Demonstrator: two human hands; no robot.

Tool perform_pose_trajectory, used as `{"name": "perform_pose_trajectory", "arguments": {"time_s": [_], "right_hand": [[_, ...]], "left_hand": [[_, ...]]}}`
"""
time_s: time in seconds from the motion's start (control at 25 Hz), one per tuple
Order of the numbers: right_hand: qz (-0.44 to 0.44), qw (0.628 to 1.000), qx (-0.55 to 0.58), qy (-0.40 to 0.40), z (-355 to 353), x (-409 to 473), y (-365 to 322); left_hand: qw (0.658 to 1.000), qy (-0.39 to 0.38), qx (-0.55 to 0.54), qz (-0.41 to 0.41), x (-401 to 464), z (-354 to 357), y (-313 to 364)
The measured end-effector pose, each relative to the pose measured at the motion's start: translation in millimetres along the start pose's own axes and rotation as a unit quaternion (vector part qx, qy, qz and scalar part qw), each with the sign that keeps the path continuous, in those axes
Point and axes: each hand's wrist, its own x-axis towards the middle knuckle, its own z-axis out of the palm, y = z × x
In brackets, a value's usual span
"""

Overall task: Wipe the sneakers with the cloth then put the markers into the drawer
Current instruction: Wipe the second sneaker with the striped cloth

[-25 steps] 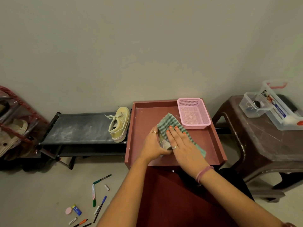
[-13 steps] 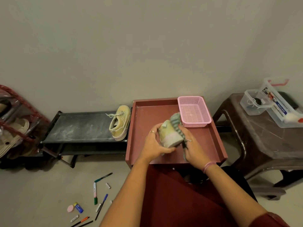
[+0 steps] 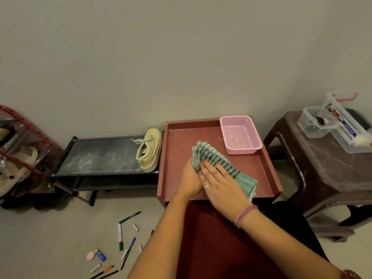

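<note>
A green striped cloth (image 3: pixel 213 158) is draped over one sneaker in the red tray (image 3: pixel 261 172); cloth and hands hide that sneaker. My left hand (image 3: pixel 189 180) grips the covered sneaker from the left. My right hand (image 3: pixel 221 186) lies flat on the cloth with straight fingers, pressing it down. The other yellow sneaker (image 3: pixel 150 150) stands on the black shoe rack (image 3: pixel 96 156) to the left. Several markers (image 3: pixel 120 236) lie scattered on the floor at lower left.
A pink basket (image 3: pixel 239 133) sits in the tray's far right corner. A brown stool (image 3: pixel 322 168) at right carries clear plastic boxes (image 3: pixel 318 121). A covered rack with sandals (image 3: pixel 20 154) is at far left. An eraser and glue stick lie among the markers.
Half a second ago the sneaker was lifted and visible, with the cloth at its right side. Now the cloth lies over it and my right hand has swept flat across the top.
</note>
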Motion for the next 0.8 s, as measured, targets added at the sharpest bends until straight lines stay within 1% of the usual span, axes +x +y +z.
{"name": "perform_pose_trajectory", "arguments": {"time_s": [0.08,0.16,0.24,0.32,0.36,0.44,0.52,0.56,0.6,0.64,0.72,0.8], "right_hand": [[-0.006,0.998,-0.052,-0.033,1,1,6],[0.002,0.997,-0.071,-0.034,-3,4,13],[0.061,0.995,-0.047,-0.06,-10,9,12],[0.123,0.991,-0.032,-0.046,-16,16,6],[0.144,0.987,-0.023,-0.06,-19,20,7],[0.173,0.976,0.044,-0.121,-30,29,24],[0.185,0.952,0.135,-0.2,-42,42,46],[0.179,0.943,0.172,-0.22,-48,47,53],[0.163,0.941,0.184,-0.234,-49,46,57],[0.153,0.947,0.168,-0.226,-48,42,56],[0.125,0.982,0.045,-0.132,-30,22,34],[0.093,0.992,-0.006,-0.086,-19,4,13]], "left_hand": [[0.999,0.012,-0.029,0.005,-2,5,9],[0.999,0.01,-0.046,0.011,-2,10,12],[0.998,0.017,-0.056,0.018,0,15,15],[0.997,0.027,-0.068,0.018,3,20,16],[0.997,0.03,-0.075,0.013,4,23,16],[0.996,0.026,-0.084,0.01,5,30,10],[0.997,0.017,-0.07,0.016,5,31,5],[0.998,0.015,-0.064,0.016,6,32,1],[0.998,0.014,-0.056,0.014,6,31,-1],[0.999,0.013,-0.047,0.011,7,30,-3],[0.999,0.012,-0.046,0.012,7,28,0],[0.998,0.007,-0.065,0.014,4,27,4]]}}
